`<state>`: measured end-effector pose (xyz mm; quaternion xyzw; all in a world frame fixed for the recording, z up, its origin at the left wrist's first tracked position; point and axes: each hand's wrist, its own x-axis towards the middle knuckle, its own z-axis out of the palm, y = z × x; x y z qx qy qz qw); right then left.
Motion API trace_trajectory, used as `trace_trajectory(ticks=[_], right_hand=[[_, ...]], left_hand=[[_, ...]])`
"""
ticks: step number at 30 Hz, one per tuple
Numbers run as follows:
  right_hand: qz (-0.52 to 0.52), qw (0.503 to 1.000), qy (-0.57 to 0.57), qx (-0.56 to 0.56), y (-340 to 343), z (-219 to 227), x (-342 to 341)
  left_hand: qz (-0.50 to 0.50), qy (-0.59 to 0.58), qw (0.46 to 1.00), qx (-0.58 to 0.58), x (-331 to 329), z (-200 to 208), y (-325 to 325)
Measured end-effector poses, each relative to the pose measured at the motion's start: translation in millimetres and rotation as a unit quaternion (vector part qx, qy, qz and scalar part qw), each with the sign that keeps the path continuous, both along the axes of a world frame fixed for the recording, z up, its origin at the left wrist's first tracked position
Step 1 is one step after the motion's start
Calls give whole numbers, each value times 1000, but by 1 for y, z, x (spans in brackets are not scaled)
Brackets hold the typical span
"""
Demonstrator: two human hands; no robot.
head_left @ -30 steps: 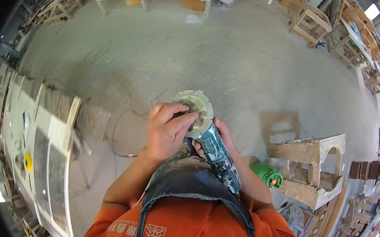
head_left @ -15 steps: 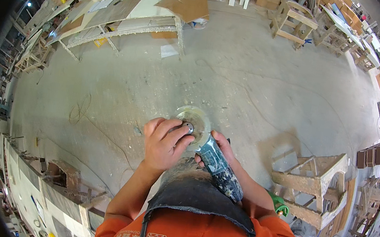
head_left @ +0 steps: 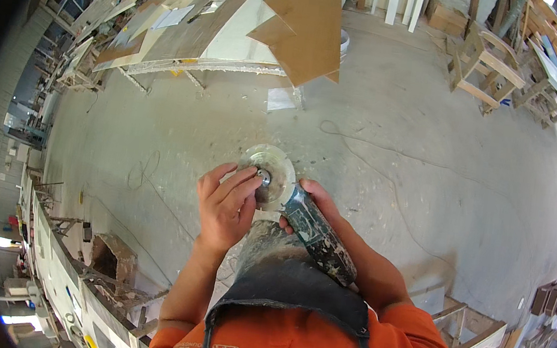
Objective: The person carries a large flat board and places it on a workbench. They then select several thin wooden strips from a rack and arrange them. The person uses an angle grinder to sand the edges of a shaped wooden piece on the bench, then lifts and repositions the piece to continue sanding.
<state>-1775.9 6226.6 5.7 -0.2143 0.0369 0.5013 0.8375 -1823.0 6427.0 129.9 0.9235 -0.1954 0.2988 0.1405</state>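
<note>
In front of my body I carry an angle grinder [head_left: 317, 230] with a dark green and black body, scuffed with pale dust. My right hand [head_left: 321, 205] is closed around its front part, near the head. The round, thin cutting disc [head_left: 281, 162] faces up at the far left end of the tool. A round metal nut [head_left: 264, 178] sits at the disc's middle. My left hand [head_left: 221, 203] reaches over the disc from the left, with fingers apart and fingertips against the nut's left side. Its thumb lies apart from the nut, lower down.
A long table with boards [head_left: 214, 43] stands at the far left, a brown sheet [head_left: 312, 30] overhanging its end. Cables [head_left: 397, 187] trail over the dusty floor. Wooden frames stand at the far right [head_left: 490, 67] and near right [head_left: 473, 334]. A workbench [head_left: 74, 274] runs along the near left.
My left fingers have loosened and spread from their tighter hold on the nut. The grinder has moved slightly left; my right hand still grips it. My view has shifted, moving the room's contents across the picture.
</note>
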Motion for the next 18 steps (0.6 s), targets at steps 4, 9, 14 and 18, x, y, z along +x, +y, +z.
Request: trace_trajectory(ticks=[4, 9, 14, 18], right_hand=[[-45, 999, -3, 10, -4, 7, 43], [-78, 991, -18, -106, -13, 2, 100], [-153, 985, -2, -84, -10, -8, 140], [-228, 966, 10, -120, 29, 0, 170]], left_hand=[[-26, 25, 998, -50, 53, -5, -8], [-95, 16, 995, -40, 139, -23, 2], [-187, 5, 975, -118, 218, -34, 7], [-257, -3, 954, -155, 272, -49, 44]])
